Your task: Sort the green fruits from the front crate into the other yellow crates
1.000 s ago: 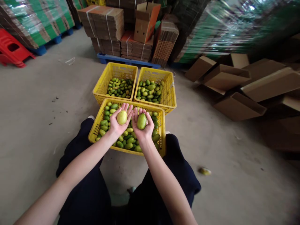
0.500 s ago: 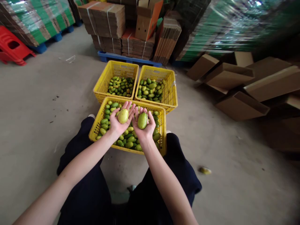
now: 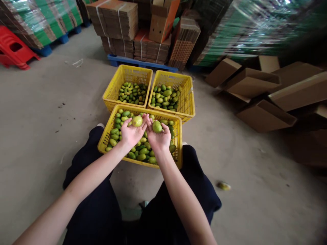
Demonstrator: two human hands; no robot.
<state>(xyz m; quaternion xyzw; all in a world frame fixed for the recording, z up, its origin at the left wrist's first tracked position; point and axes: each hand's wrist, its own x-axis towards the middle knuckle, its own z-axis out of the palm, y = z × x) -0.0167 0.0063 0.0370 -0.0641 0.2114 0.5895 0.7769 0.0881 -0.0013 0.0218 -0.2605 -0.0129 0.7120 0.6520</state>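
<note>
Both my hands are palm up over the near yellow crate (image 3: 140,163), their fingertips close together at the middle. In my left hand (image 3: 131,135) rests a pale yellow-green oval fruit (image 3: 137,121), toward the fingers. A greener oval fruit (image 3: 156,127) sits in my right hand (image 3: 160,139), between thumb and fingers, one end turned toward me. Many similar green and yellowish fruits (image 3: 141,157) fill the crate below; their exact kind I cannot tell. My hands and forearms hide part of them.
Behind stand two more yellow crates, left (image 3: 108,96) and right (image 3: 189,102), partly filled with fruit. One fruit (image 3: 223,185) lies on the floor at right. Open cardboard boxes (image 3: 265,115) lie farther right. Bundled cardboard (image 3: 114,20) is stacked on a blue pallet (image 3: 143,63); a red stool (image 3: 15,49) is at left.
The fruits have turned in my hands, from lying lengthwise to showing more of their ends. The left fruit has shifted slightly toward the fingertips. The crates stay in place.
</note>
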